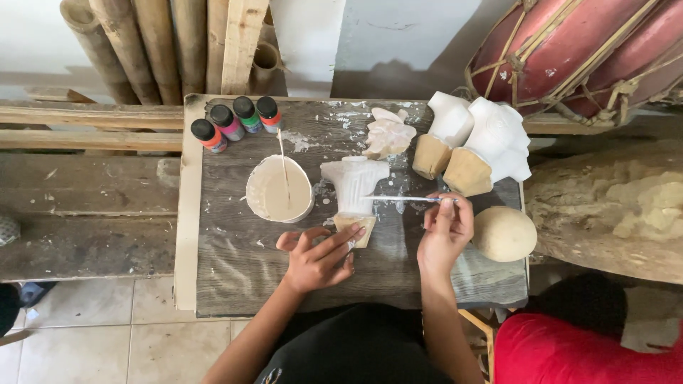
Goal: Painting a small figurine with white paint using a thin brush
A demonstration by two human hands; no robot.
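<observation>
Crowding board edge (191,213): hands (320,259), figurine (353,186)

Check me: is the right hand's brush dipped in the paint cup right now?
No: the right hand holds the brush with its tip on the white carved figure, apart from the paint cup, which holds only a stick.
</observation>
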